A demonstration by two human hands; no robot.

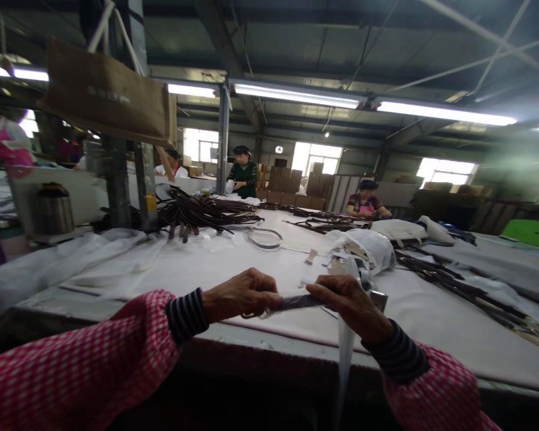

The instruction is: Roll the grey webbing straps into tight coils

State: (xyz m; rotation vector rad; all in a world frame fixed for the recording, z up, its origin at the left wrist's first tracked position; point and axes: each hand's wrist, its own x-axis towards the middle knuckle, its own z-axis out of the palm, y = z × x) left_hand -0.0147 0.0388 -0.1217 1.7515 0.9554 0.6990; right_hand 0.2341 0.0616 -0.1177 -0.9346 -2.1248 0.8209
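My left hand (240, 294) and my right hand (348, 305) are held up over the near edge of the white-covered table (197, 263). Between them runs a short dark strap (296, 301), pinched at each end by my fingers. A pale plastic strip (345, 353) hangs down from my right hand. A small metal buckle piece (378, 298) shows just behind my right hand. Both of my sleeves are red and white check with striped cuffs.
A heap of dark straps (202, 212) lies at the back left, more straps (467, 290) trail along the right. A white bag (368, 245), a clear ring (265, 238) and a metal pot (51, 208) sit on the table. Other people work at the far side.
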